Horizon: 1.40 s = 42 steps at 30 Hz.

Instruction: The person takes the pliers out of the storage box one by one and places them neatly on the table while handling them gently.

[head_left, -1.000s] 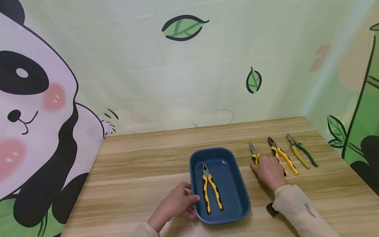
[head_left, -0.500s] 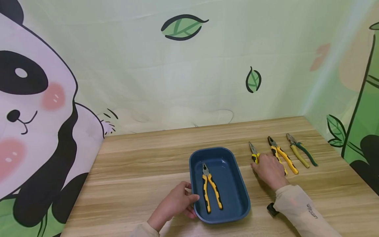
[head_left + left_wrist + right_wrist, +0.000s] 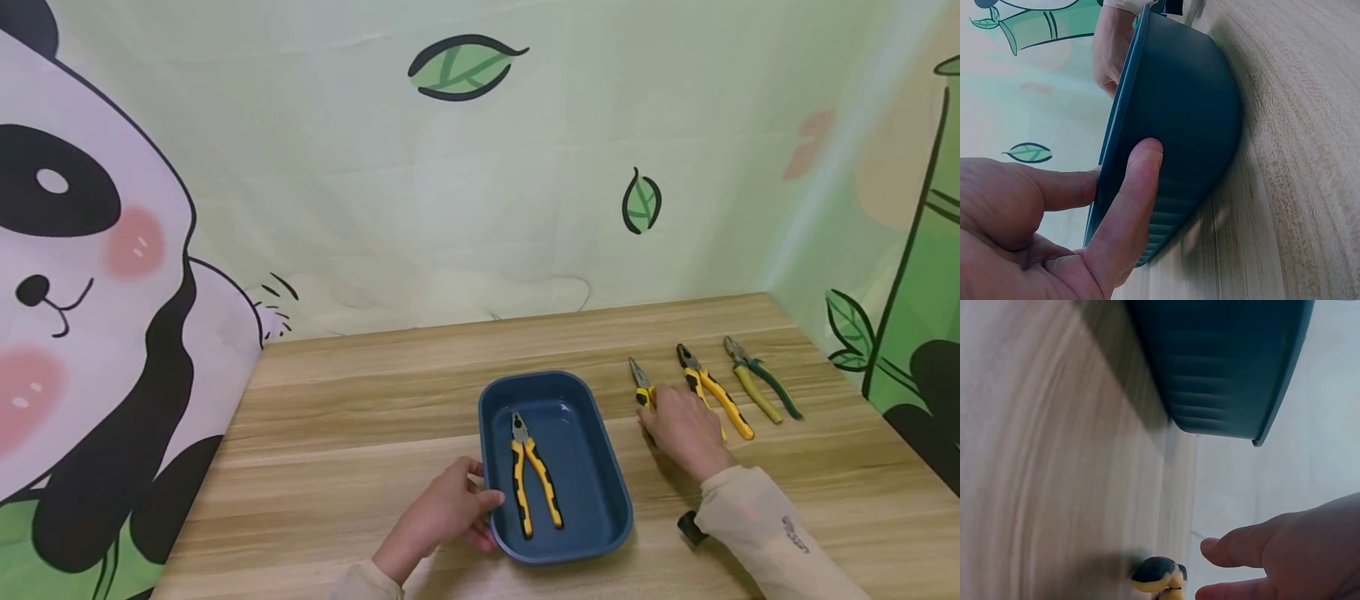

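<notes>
My left hand [image 3: 456, 504] grips the left rim of a dark blue plastic tray [image 3: 622, 500], thumb over the rim and fingers along the outer wall [image 3: 1179, 94]. In the tray lies a pair of combination pliers [image 3: 521, 492] with yellow-black handles, jaws pointing away. My right hand [image 3: 686, 429] is over needle-nose pliers [image 3: 639, 375] right of the tray, thumb and finger pinching about the handles, which it mostly hides. In the right wrist view, handle ends [image 3: 1159, 575] show close together beside the thumb; the actual contact is out of sight.
Right of that hand lie yellow-black combination pliers [image 3: 723, 400], partly covered by it, and pliers with one yellow and one green handle [image 3: 761, 379]. All rest on a wood-grain table [image 3: 337, 433]. A printed cloth backdrop [image 3: 337, 167] stands behind.
My right thumb has shifted slightly right, against the needle-nose pliers' handles, and more of a dark part shows below it. The left hand and tray stay in place.
</notes>
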{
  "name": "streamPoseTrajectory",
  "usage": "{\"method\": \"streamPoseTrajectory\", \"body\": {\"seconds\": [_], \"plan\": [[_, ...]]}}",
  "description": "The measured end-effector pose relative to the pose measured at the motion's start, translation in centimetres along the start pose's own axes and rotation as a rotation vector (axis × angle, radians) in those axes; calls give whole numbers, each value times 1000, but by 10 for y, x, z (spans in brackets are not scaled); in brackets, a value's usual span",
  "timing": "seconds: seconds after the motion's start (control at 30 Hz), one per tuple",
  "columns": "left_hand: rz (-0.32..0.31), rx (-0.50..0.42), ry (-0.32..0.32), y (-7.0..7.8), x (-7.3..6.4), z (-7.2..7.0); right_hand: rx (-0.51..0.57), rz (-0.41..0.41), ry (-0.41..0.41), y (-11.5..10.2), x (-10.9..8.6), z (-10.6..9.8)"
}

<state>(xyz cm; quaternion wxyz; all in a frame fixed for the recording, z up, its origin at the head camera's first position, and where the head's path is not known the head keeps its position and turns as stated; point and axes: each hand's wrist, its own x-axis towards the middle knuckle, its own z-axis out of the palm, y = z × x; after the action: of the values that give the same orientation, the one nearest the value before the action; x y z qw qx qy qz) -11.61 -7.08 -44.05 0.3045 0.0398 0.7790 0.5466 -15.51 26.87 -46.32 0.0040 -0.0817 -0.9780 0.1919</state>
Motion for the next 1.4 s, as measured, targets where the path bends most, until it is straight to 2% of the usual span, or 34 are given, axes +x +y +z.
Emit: {"method": "streamPoseTrajectory", "body": {"seconds": [0.2, 0.43, 0.53, 0.73, 0.83, 1.03, 1.4], "plan": [[8, -4, -1, 0, 0, 0, -6, -29, 0, -2, 0, -3], [-1, 3, -1, 1, 0, 0, -35, -115, 28, -7, -2, -10], [0, 0, 0, 0, 0, 0, -36, -151, 74, -10, -5, -15], [0, 6, 2, -1, 1, 1, -57, -293, 198, -12, -7, -29], [1, 3, 0, -1, 1, 1, -64, -321, 231, -15, -7, -37], [-4, 2, -1, 0, 1, 0, -58, -297, 167, -23, -9, -52], [-2, -5, -6, 1, 0, 0, -62, -362, 141, -31, -9, -76]]}}
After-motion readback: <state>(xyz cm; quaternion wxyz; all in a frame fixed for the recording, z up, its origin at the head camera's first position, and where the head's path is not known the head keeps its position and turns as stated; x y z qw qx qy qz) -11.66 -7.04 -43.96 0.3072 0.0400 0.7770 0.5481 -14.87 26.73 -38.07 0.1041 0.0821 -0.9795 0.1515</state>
